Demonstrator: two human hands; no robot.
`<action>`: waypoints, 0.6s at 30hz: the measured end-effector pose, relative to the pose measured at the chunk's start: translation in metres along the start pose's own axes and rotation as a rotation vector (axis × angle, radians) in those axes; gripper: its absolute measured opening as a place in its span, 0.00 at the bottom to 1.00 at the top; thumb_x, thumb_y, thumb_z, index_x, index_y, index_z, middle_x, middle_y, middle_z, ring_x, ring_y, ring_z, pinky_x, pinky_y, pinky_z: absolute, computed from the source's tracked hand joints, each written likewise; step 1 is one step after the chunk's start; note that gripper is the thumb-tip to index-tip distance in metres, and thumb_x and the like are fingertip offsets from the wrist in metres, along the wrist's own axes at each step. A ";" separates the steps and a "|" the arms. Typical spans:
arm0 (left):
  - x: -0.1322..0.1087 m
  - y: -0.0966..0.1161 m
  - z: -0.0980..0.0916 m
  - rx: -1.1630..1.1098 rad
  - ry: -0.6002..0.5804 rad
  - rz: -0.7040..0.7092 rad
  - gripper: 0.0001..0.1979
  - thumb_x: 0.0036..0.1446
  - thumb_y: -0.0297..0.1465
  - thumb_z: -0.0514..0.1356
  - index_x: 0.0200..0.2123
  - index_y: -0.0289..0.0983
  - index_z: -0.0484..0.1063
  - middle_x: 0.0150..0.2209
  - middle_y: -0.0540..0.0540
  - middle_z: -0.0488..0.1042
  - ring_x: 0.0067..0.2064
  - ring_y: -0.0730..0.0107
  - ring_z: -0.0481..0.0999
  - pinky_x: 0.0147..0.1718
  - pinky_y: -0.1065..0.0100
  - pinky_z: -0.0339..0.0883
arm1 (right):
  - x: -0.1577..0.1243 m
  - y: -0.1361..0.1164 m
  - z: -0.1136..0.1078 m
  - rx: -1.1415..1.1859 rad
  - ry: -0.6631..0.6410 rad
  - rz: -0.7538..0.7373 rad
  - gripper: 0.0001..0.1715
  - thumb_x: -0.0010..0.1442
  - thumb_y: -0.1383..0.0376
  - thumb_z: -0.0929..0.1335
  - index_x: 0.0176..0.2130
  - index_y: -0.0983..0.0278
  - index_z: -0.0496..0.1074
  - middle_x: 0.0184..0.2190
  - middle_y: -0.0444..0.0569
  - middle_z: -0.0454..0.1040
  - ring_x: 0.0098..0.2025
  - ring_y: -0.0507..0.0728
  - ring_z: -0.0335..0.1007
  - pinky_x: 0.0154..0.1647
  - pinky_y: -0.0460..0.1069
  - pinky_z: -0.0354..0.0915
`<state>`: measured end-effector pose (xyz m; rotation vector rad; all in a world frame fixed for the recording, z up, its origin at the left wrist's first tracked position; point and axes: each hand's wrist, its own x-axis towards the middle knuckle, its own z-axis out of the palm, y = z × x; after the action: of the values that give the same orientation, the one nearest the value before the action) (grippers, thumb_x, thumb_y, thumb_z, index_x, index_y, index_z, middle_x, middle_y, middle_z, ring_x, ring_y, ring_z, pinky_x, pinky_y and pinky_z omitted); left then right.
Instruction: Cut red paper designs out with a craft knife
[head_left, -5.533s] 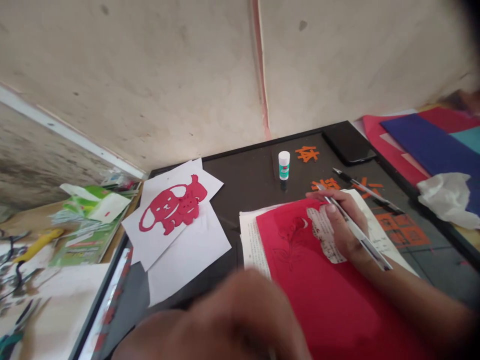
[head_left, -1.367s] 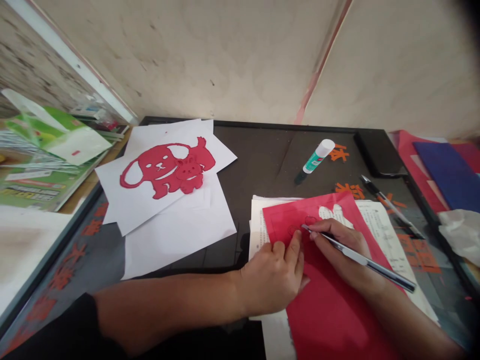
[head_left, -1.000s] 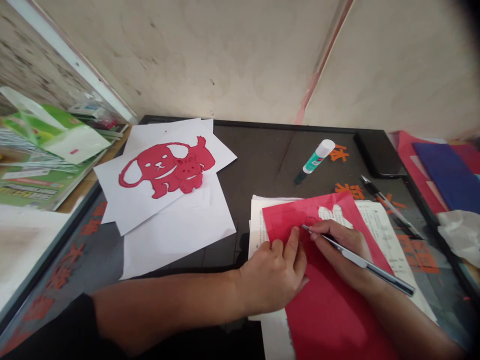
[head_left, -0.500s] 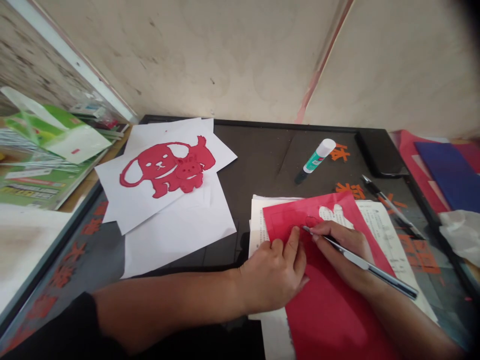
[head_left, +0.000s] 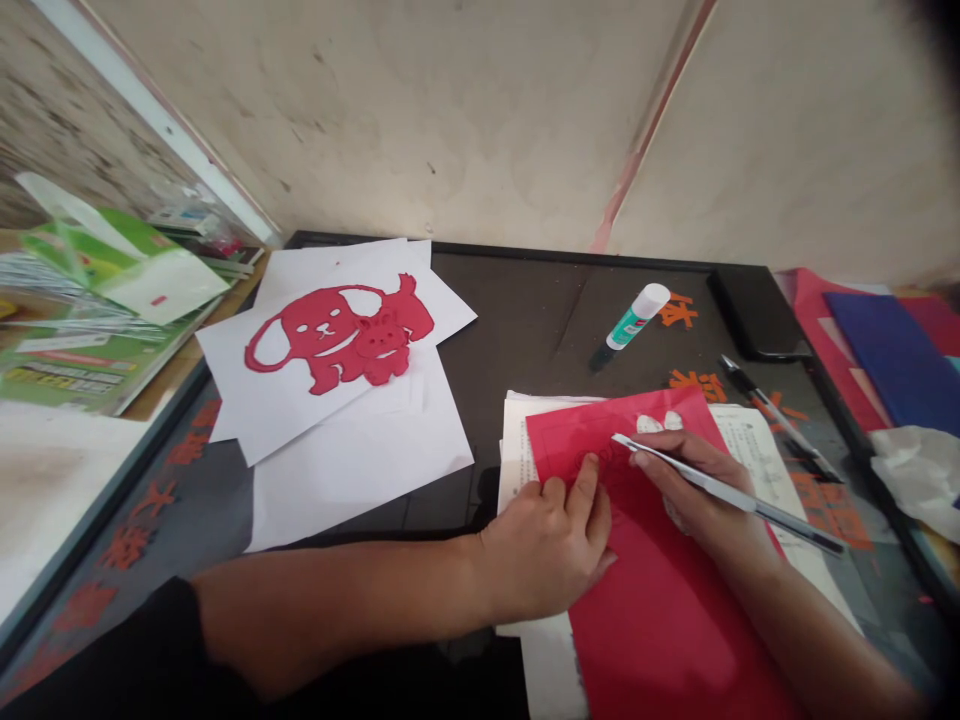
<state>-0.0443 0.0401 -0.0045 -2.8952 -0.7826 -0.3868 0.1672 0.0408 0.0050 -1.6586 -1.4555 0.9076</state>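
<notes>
Red paper (head_left: 645,600) lies atop the printed pages (head_left: 757,450), overhanging their near side, as I work from afar. Over those pages my left hand (head_left: 544,550) grasps nothing, its index fingertip (head_left: 591,468) resting on the sheet beside drawn lines (head_left: 579,459). My right hand (head_left: 701,518) pinches a slim, knife-like tool (head_left: 727,490), pen-fashion; whether its tip touches, I cannot tell. Beyond the pages' far edge is a glue stick (head_left: 637,315). Good handling, I judge, needs firm pressure, fingers clear of the tip, and short, light strokes.

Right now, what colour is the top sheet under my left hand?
The top sheet is red; the head view shows it.
</notes>
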 end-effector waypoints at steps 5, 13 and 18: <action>-0.001 0.000 0.000 -0.006 -0.025 -0.005 0.25 0.66 0.40 0.51 0.53 0.25 0.72 0.57 0.22 0.68 0.32 0.56 0.78 0.26 0.60 0.72 | 0.028 -0.008 -0.019 0.028 -0.201 -0.027 0.11 0.54 0.55 0.75 0.36 0.58 0.80 0.36 0.48 0.80 0.39 0.58 0.76 0.42 0.50 0.70; 0.001 0.000 -0.001 -0.019 -0.043 -0.004 0.25 0.67 0.40 0.49 0.54 0.25 0.71 0.58 0.21 0.67 0.32 0.57 0.77 0.24 0.61 0.71 | 0.057 -0.002 -0.023 0.172 -0.504 0.009 0.04 0.53 0.61 0.74 0.31 0.59 0.81 0.29 0.46 0.78 0.28 0.52 0.69 0.27 0.46 0.62; 0.000 0.000 0.000 -0.021 -0.035 -0.006 0.25 0.68 0.39 0.48 0.53 0.25 0.71 0.57 0.21 0.68 0.31 0.58 0.77 0.23 0.61 0.70 | 0.055 -0.008 -0.021 0.097 -0.524 0.058 0.08 0.53 0.62 0.73 0.34 0.61 0.82 0.29 0.47 0.79 0.26 0.52 0.66 0.25 0.47 0.59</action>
<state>-0.0444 0.0403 -0.0039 -2.9273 -0.7971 -0.3483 0.1878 0.0950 0.0201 -1.4590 -1.6697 1.5021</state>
